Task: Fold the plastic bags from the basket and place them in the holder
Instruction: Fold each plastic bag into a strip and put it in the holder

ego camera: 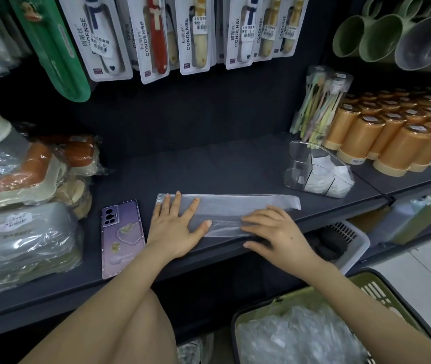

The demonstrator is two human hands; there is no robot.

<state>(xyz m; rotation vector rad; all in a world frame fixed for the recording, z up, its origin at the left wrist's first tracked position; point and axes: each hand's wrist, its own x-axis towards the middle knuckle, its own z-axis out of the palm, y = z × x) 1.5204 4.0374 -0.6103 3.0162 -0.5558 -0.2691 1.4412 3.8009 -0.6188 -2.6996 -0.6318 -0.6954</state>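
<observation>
The long translucent plastic bag strip (235,206) lies on the dark grey shelf (209,166), its long axis left-right (right end nearest the clear plastic holder (317,172)). The left hand (175,229) and right hand (275,232) press it flat-fingered, gripping nothing.

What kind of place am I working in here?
Most likely a small household-goods shop: packs with price stickers hang above the dark shelf, and rows of orange cups stand stocked on the right.
</observation>
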